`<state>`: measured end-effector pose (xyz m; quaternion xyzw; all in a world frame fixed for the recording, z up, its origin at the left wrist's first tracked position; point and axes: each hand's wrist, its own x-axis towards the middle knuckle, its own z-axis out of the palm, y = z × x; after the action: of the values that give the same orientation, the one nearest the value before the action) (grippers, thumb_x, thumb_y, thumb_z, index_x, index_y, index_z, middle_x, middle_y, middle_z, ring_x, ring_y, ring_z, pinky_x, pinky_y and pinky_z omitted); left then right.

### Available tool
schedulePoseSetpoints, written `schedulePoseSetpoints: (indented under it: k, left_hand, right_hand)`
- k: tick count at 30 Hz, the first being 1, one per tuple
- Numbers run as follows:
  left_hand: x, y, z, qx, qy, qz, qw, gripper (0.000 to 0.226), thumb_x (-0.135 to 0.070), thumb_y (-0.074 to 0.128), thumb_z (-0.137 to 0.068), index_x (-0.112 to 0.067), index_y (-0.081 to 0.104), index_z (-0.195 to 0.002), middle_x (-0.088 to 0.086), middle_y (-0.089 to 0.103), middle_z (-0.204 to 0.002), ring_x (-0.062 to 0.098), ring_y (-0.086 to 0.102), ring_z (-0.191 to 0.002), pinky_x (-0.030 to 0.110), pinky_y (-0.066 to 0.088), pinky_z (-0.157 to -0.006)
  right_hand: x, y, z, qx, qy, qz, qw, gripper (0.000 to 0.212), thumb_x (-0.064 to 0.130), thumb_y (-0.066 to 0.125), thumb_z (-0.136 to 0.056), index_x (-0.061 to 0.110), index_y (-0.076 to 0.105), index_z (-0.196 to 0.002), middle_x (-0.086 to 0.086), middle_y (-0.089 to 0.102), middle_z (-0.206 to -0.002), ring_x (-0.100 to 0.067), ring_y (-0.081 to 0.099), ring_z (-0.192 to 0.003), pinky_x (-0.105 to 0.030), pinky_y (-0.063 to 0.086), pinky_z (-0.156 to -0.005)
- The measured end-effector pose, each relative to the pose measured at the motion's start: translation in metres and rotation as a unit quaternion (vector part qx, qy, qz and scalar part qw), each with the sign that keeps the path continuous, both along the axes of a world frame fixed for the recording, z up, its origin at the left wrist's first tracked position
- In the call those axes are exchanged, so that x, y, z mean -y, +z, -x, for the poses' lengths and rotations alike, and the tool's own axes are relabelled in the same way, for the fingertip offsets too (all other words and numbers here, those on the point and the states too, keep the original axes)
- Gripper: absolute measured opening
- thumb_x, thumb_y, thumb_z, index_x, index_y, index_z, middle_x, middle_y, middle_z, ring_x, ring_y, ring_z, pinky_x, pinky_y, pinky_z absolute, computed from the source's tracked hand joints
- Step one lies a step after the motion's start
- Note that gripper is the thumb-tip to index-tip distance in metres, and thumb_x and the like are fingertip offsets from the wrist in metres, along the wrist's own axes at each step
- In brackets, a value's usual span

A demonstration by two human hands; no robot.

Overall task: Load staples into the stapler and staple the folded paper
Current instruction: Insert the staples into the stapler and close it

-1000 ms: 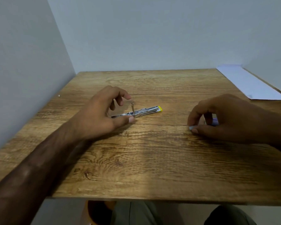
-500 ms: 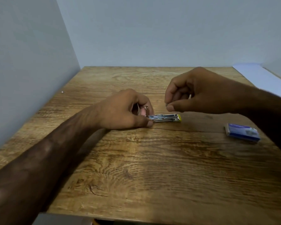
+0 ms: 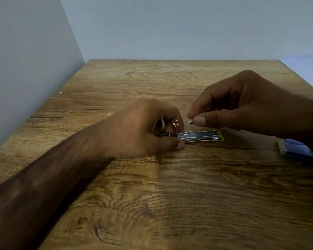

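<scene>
A small metal stapler [image 3: 200, 136] with a yellow tip lies flat on the wooden table [image 3: 152, 195], its staple channel facing up. My left hand [image 3: 143, 129] grips its rear end, thumb pressed against the near side, and a thin metal pusher rod stands up beside my fingers. My right hand [image 3: 242, 103] hovers just above the stapler's front half, pinching a small strip of staples [image 3: 190, 121] between thumb and forefinger. The strip is mostly hidden by my fingertips. White paper [image 3: 304, 69] lies at the table's far right corner.
A blue and white staple box [image 3: 294, 147] lies on the table at the right edge of view, partly under my right wrist. Grey walls close off the left and far sides of the table. A tiny white speck [image 3: 61, 93] sits near the left wall.
My right hand left the staple box, rose with a strip of staples and came over the stapler. My left hand closed on the stapler's rear end. The view has moved closer.
</scene>
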<state>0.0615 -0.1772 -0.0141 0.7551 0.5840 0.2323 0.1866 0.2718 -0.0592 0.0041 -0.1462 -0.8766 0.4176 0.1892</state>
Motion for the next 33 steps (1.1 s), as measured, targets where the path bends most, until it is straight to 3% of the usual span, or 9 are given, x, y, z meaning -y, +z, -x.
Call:
schedulePoseSetpoints:
  k: [4,11,15,20,25,29,33]
  left_hand:
    - [-0.001,-0.001,-0.001,0.017,0.001,0.015,1.0,0.016,-0.032,0.084,-0.079,-0.025,0.075,-0.089,-0.008,0.066,-0.078,0.007,0.062,-0.065,0.014,0.044,-0.053]
    - [0.0,-0.002,-0.001,0.022,0.018,0.017,0.999,0.015,-0.035,0.084,-0.078,-0.03,0.074,-0.087,-0.013,0.067,-0.082,0.002,0.061,-0.062,0.013,0.044,-0.051]
    - [-0.001,-0.004,-0.001,0.027,0.018,0.019,0.999,0.014,-0.036,0.083,-0.078,-0.031,0.073,-0.087,-0.012,0.068,-0.081,0.001,0.06,-0.06,0.015,0.044,-0.05]
    - [-0.001,-0.006,-0.001,0.038,0.013,0.012,0.999,0.013,-0.034,0.083,-0.079,-0.029,0.073,-0.086,-0.012,0.068,-0.079,0.0,0.058,-0.057,0.014,0.042,-0.048]
    - [-0.001,-0.007,-0.001,0.036,0.013,0.004,0.999,0.014,-0.032,0.083,-0.079,-0.027,0.074,-0.086,-0.009,0.068,-0.077,0.002,0.059,-0.058,0.016,0.043,-0.049]
    - [-0.002,-0.007,-0.001,0.034,0.012,0.001,0.999,0.014,-0.034,0.083,-0.079,-0.028,0.073,-0.087,-0.008,0.068,-0.076,0.003,0.06,-0.059,0.017,0.045,-0.05]
    - [-0.002,-0.008,0.0,0.032,0.012,-0.001,0.999,0.014,-0.034,0.083,-0.078,-0.029,0.074,-0.087,-0.011,0.067,-0.074,0.001,0.059,-0.059,0.015,0.042,-0.05]
  right_hand:
    - [0.001,0.001,-0.003,0.033,0.001,-0.034,0.999,0.02,0.032,0.079,-0.075,0.024,0.082,-0.093,0.002,0.079,-0.079,-0.019,0.071,-0.067,-0.019,0.053,-0.059]
    - [0.006,0.002,-0.004,0.1,-0.006,-0.113,0.989,0.018,0.019,0.081,-0.079,0.029,0.081,-0.094,0.031,0.07,-0.071,0.003,0.062,-0.05,-0.004,0.04,-0.048]
    - [0.009,0.001,-0.004,0.107,-0.02,-0.105,0.989,0.015,0.029,0.075,-0.077,0.035,0.079,-0.09,0.019,0.076,-0.083,-0.009,0.064,-0.058,-0.015,0.047,-0.05]
    - [0.008,-0.001,-0.003,0.108,-0.028,-0.085,0.99,0.014,0.026,0.076,-0.077,0.035,0.078,-0.087,0.015,0.076,-0.084,-0.02,0.066,-0.06,-0.023,0.05,-0.053]
    - [0.01,0.001,-0.002,0.096,-0.032,-0.058,0.993,0.011,0.029,0.078,-0.075,0.034,0.08,-0.085,0.013,0.076,-0.077,-0.015,0.066,-0.059,-0.021,0.05,-0.053]
    - [0.013,0.002,0.001,0.123,-0.037,-0.076,0.989,0.014,0.037,0.074,-0.071,0.035,0.078,-0.084,0.016,0.076,-0.079,-0.024,0.068,-0.061,-0.031,0.052,-0.055]
    - [0.013,0.002,0.0,0.114,-0.04,-0.071,0.99,0.015,0.037,0.074,-0.07,0.034,0.078,-0.085,0.012,0.077,-0.081,-0.025,0.068,-0.064,-0.031,0.052,-0.055]
